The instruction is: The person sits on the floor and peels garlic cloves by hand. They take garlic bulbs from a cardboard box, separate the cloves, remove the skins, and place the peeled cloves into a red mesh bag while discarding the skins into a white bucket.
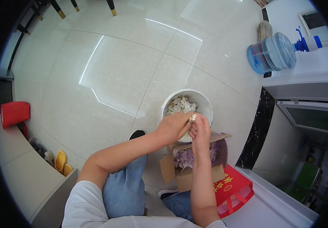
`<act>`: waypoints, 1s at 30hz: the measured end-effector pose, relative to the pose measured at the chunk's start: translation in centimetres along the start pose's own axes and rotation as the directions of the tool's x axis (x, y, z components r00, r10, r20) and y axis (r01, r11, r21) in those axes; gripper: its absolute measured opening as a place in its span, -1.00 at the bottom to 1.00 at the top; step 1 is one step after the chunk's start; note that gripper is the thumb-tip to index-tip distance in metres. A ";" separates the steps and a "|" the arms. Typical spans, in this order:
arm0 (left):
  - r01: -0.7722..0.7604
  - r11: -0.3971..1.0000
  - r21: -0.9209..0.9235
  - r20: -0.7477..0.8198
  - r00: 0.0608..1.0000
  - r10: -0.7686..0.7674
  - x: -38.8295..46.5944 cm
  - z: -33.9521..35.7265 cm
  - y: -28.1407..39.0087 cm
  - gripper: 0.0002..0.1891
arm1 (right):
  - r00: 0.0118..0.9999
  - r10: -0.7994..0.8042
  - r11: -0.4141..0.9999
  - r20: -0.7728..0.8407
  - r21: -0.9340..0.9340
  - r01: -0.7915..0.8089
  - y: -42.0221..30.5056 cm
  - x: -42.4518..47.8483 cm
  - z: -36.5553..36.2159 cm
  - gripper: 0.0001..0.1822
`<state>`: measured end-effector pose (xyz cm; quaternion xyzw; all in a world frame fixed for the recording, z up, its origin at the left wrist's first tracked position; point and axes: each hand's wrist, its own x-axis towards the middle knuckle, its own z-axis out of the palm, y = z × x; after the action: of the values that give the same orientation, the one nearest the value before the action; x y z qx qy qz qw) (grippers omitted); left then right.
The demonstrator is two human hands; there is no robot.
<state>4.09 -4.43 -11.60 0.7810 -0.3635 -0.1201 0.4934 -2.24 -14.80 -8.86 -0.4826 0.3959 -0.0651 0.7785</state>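
Observation:
A small pale, rounded piece (193, 118), too small to name surely, is held between my left hand (173, 127) and my right hand (200, 131). Both hands are together over the near rim of a round white bin (208, 105). Inside the bin lie whitish, papery peelings (180, 105). Just below the bin, an open cardboard box (187, 182) contains a purple mesh net (184, 158) with pale contents that cannot be told clearly. My right forearm passes over the box and hides part of it.
A red bag (233, 185) bearing writing stands right of the box. A large blue water bottle with a pump (278, 54) is at upper right. Yellow slippers (60, 161) lie by a cabinet at left. Black chair legs (57, 8) stand at the top left.

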 end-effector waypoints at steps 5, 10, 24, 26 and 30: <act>0.350 0.750 -0.562 0.246 0.936 -0.253 -0.1 0.1 0.6 -0.68 | 0.998 -0.040 0.999 0.047 0.008 0.039 -0.6 0.4 -0.5 -0.78; 0.628 0.226 -0.744 0.551 0.769 -0.324 0.3 -0.1 0.0 -0.63 | 0.982 -0.026 0.999 0.184 0.040 0.019 -0.4 0.9 -1.2 -0.78; 0.280 0.839 -0.466 0.120 0.960 -0.254 -0.3 0.3 0.0 -0.71 | 0.995 -0.018 0.993 0.099 -0.111 0.029 -0.1 -0.3 0.0 -0.84; 0.276 0.869 -0.410 0.143 0.961 -0.238 -0.4 0.0 -0.1 -0.71 | 0.992 -0.001 0.988 0.124 -0.152 0.020 -0.2 -0.4 0.0 -0.82; 0.245 0.895 -0.373 0.173 0.966 -0.192 -0.4 -0.2 -0.2 -0.71 | 0.987 0.025 0.984 0.158 -0.179 0.003 -0.3 -0.4 -0.4 -0.82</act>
<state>4.04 -3.94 -11.75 0.6930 -0.2737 -0.2963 0.5975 -2.70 -14.99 -8.45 -0.5520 0.3392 0.0139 0.7616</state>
